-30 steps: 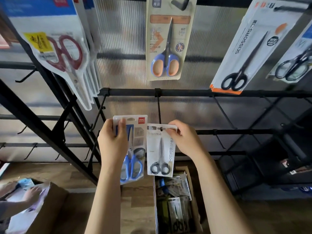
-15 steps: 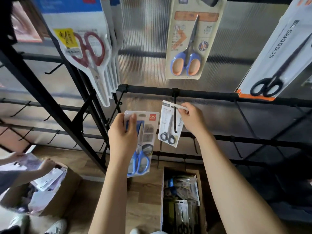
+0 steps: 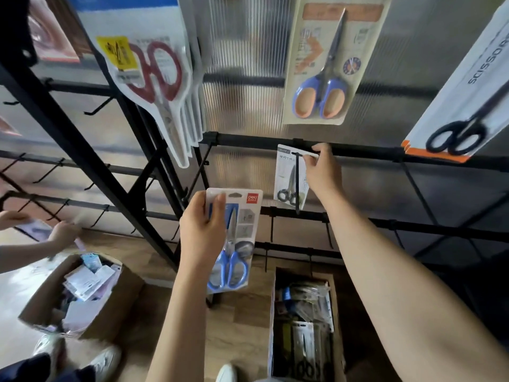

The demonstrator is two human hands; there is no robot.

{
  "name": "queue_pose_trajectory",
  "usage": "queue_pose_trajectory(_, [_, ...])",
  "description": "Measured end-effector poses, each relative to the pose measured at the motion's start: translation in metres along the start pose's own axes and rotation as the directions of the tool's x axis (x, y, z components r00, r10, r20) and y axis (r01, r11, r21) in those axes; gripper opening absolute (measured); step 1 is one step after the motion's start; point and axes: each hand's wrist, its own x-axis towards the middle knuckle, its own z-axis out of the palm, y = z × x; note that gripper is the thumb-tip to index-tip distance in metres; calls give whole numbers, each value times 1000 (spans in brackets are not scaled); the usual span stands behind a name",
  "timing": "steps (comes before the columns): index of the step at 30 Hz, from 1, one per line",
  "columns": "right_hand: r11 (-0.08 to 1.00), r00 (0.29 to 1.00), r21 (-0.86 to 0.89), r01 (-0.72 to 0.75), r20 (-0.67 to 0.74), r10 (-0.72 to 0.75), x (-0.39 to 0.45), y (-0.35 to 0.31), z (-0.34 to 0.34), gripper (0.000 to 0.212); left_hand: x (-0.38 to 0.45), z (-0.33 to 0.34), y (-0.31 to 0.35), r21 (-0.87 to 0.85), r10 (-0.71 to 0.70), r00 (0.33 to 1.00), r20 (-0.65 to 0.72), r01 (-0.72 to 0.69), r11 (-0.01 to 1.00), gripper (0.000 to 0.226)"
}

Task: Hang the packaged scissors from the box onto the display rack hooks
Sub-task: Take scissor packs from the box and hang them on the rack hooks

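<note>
1. Right hand (image 3: 321, 172) up at the black rack bar (image 3: 358, 150), fingers pinching top right corner of small scissors pack (image 3: 286, 175) with grey handles.
2. Small pack threaded on black hook (image 3: 297, 183), hook running down its front, pack pushed back near the bar.
3. Left hand (image 3: 202, 230) gripping blue-handled scissors pack (image 3: 237, 238) by its left edge, thumb across the front, held upright in the air below and left of the hook; not touching rack.
4. Open cardboard box (image 3: 333, 304) on wooden floor below, more packaged scissors inside.
5. Upper row hanging: red-handled packs (image 3: 154, 73) left, blue-orange pack (image 3: 322, 67) centre, black-handled pack (image 3: 462, 106) right.
6. Second person's hand (image 3: 64, 230) at far left near another box (image 3: 93, 323) of packets; blurred, grip unclear.
</note>
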Motion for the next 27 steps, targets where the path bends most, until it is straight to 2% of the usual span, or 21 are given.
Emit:
queue_pose_trajectory(5, [1000,986,-5,-3,-164,3,-40,19,18,47,4,-19,-28,26,-77,996,-51,78,997,36])
queue_pose_trajectory(9, [998,994,-3,-56,-90,56,-87,36,47,47,11,-42,-46,-10,-102,990,-100,102,995,37])
queue_pose_trajectory(12, [999,996,-27,-44,-73,42,-115,42,67,45,16,-53,-57,-73,-99,993,-61,94,993,39])
queue_pose_trajectory(16, [996,999,-83,-41,17,43,-141,41,86,43,21,-57,-61,-102,-44,999,-14,42,994,35])
queue_pose_trajectory(20, [987,997,-153,-41,56,50,-150,40,99,34,29,-62,-63,-172,-66,998,2,66,983,27])
queue_pose_trajectory(27, [977,989,-193,-88,101,109,-159,39,113,25,48,-63,-72,-134,-31,996,85,42,990,27])
